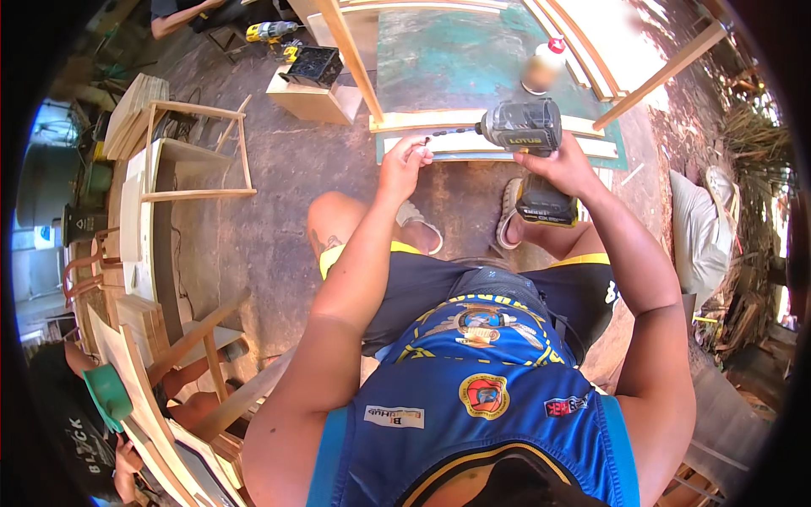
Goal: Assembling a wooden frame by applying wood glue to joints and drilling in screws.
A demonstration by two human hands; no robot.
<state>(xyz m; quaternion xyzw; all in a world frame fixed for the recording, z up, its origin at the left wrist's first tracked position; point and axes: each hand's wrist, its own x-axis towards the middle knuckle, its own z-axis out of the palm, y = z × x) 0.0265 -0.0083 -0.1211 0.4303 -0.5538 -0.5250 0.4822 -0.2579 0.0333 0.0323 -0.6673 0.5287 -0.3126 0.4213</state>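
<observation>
Right hand around boxy plastic drill with slender bit

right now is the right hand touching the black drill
Touching: the head view shows the right hand closed around the grip of the black drill, between its body and battery.

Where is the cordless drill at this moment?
In the head view, the drill is in the right hand, above and right of centre, its bit pointing left toward the left hand's fingertips.
</observation>
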